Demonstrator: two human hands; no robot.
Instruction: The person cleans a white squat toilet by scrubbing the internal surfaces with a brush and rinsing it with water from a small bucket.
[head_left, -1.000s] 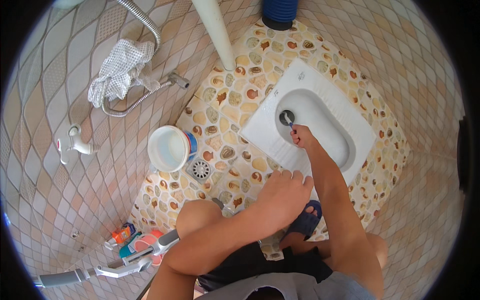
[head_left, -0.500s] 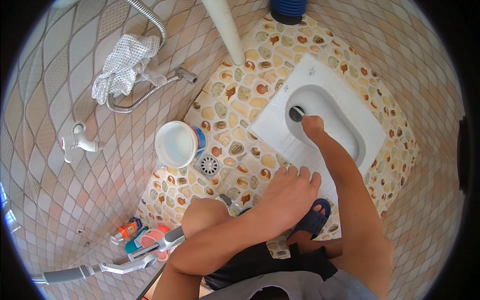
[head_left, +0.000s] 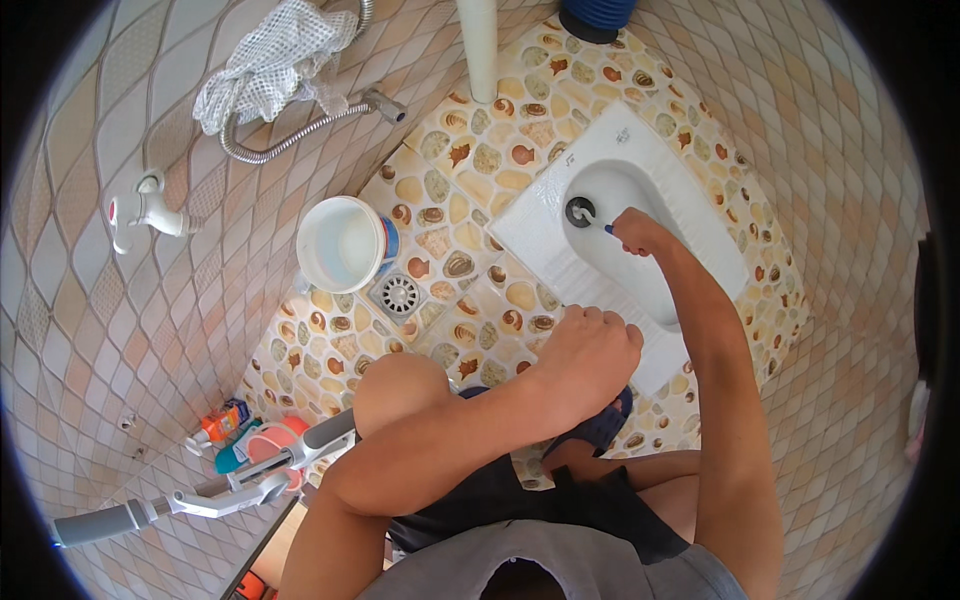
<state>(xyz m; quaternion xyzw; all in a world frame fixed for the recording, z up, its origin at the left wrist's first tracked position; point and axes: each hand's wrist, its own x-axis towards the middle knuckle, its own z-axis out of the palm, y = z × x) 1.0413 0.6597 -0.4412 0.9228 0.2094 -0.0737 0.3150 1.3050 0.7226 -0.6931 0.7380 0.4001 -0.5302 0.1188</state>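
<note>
My right hand (head_left: 640,233) is closed round the blue end of a thin brush (head_left: 597,222) over the white squat toilet (head_left: 535,225). The brush's pale tip reaches into the dark drain hole at the far left end of the bowl. Most of the handle is hidden inside my fist. My left hand (head_left: 590,360) hangs in front of my knees, over the toilet's near edge, with knuckles up and fingers curled under. Nothing sticks out of it, and its palm is hidden.
A white bucket (head_left: 314,245) holding water stands left of the toilet, beside a round floor drain (head_left: 399,295). Taps (head_left: 150,212), a metal hose (head_left: 290,143) and a white mesh cloth (head_left: 270,70) are on the left wall. Bottles (head_left: 225,425) and a pink basin (head_left: 292,428) sit lower left.
My right hand has drawn back from the drain hole, so more of the brush shows. My left hand keeps its curled pose. The whole view has shifted slightly.
</note>
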